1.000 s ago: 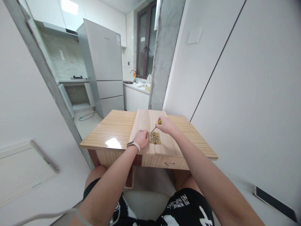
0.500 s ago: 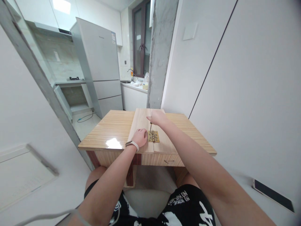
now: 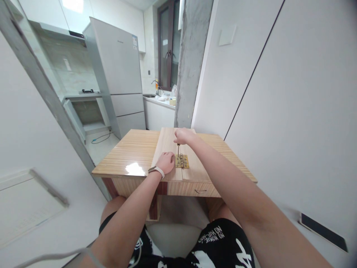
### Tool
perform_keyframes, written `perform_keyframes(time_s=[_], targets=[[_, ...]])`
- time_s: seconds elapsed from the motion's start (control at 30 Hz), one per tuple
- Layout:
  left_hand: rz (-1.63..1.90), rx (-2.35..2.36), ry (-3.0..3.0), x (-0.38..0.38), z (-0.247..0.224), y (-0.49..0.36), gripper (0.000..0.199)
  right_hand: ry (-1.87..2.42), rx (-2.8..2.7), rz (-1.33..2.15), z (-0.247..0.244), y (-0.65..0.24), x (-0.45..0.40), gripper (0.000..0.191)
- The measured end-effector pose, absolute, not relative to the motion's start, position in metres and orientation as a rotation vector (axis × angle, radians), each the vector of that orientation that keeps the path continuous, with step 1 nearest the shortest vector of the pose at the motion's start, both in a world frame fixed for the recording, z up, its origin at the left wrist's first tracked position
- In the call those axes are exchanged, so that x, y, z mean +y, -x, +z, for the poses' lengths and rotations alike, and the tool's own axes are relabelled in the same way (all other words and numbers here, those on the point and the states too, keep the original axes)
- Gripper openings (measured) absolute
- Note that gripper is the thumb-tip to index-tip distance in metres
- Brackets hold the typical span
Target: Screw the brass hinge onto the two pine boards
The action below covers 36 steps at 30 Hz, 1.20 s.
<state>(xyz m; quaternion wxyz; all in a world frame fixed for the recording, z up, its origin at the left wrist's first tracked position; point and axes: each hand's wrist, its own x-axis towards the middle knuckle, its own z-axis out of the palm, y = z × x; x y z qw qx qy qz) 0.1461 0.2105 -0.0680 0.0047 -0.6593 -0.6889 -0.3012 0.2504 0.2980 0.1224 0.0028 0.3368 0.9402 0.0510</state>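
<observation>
We record the brass hinge (image 3: 182,161) across the seam between the left board (image 3: 164,141) and the right board (image 3: 195,173), closer to the near edge of the surface (image 3: 134,149) than to its far edge. Our right hand (image 3: 183,136) is clamped on the screwdriver (image 3: 178,150) above and beyond the hinge – shaft near upright, tip down at its far left part. Our left hand (image 3: 166,162) lies palm down, unclenched, on the left board just beside the hinge – contact between them we cannot tell. Hands apart.
</observation>
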Motion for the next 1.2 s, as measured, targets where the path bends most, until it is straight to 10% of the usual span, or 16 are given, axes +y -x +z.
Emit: perform_keyframes(time_s=[0.5,0.8,1.2], targets=[[-0.977,-2.236,2.082,0.214,-0.066,-0.143,0.034,-0.680,2.988,0.258,0.119,-0.253,0.314,0.013],[-1.897,-1.954,2.020,0.230,-0.004,-0.148,0.083,-1.015,3.165,0.030,0.100,-0.272,0.314,0.039],[-1.649,-1.844,2.143,0.244,0.034,-0.157,0.049,-1.364,3.303,-0.737,0.044,-0.328,0.327,0.037]])
